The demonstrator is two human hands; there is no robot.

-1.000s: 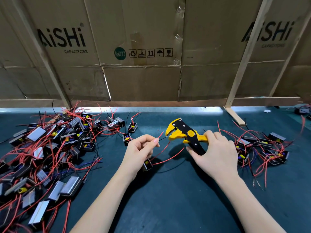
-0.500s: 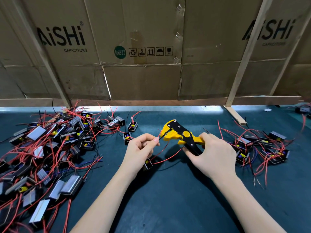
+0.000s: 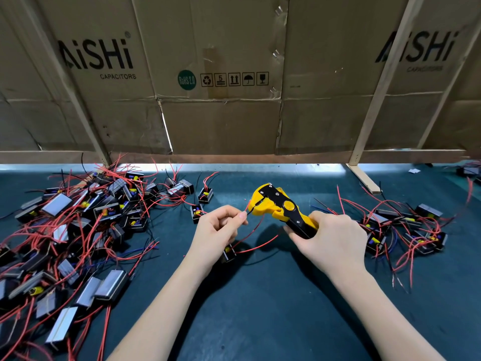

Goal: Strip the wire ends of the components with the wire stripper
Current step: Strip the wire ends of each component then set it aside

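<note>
Wire stripper point(image 3: 281, 208) moved onto the wire point(image 3: 249, 211), both hands' grips holding, above dark mat point(image 3: 260, 308).

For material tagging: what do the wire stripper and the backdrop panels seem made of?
Wire stripper: glossy yellow and black moulded plastic, apparently, with small metal-looking rivets. Backdrop panels: matte brown corrugated cardboard, going by creases, printed box markings and staples; pale bare wood struts.

The right hand point(image 3: 329, 241) covers the wire stripper point(image 3: 282, 208) handles. Below the stripper, the left hand point(image 3: 217, 230) hides most of a small component point(image 3: 229, 252). The big pile point(image 3: 65, 243) runs off the left edge.
</note>
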